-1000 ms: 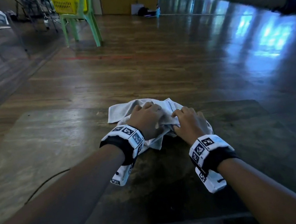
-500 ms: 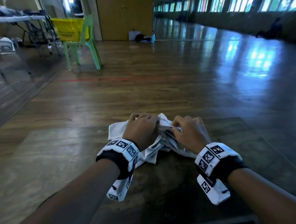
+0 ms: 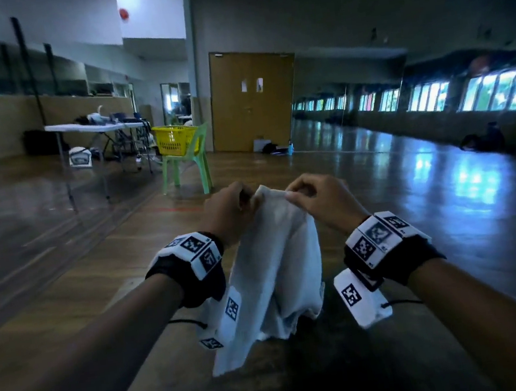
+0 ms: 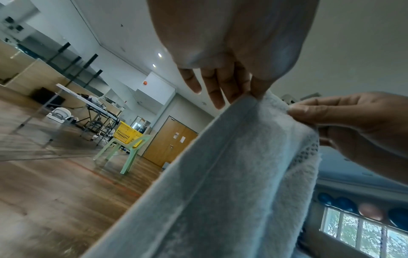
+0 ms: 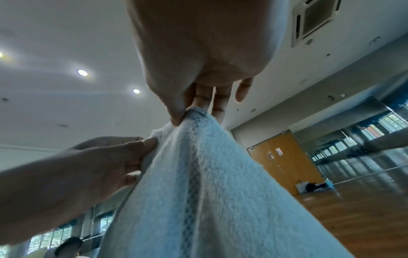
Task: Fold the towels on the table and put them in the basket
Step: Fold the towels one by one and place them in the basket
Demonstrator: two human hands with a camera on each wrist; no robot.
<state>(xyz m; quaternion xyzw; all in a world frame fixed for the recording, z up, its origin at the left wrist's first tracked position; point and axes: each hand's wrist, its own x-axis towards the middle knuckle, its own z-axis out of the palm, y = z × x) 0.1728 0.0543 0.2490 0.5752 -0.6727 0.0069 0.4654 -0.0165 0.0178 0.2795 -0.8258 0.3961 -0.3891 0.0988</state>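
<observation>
I see a worn dark wooden bench (image 3: pixel 71 334) in a big hall with a glossy wood floor (image 3: pixel 381 195); a yellow plastic basket (image 3: pixel 174 139) sits on a green chair (image 3: pixel 187 168) well away. My left grip (image 3: pixel 226 211) and right grip (image 3: pixel 319 200) each pinch the top edge of the white terry towel (image 3: pixel 273 275), which hangs above the bench.

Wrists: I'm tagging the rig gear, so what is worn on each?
Left hand and right hand are bare, no sleeves. Each wrist has a black band carrying white blocks with black square markers; a thin black cable trails from each.
</observation>
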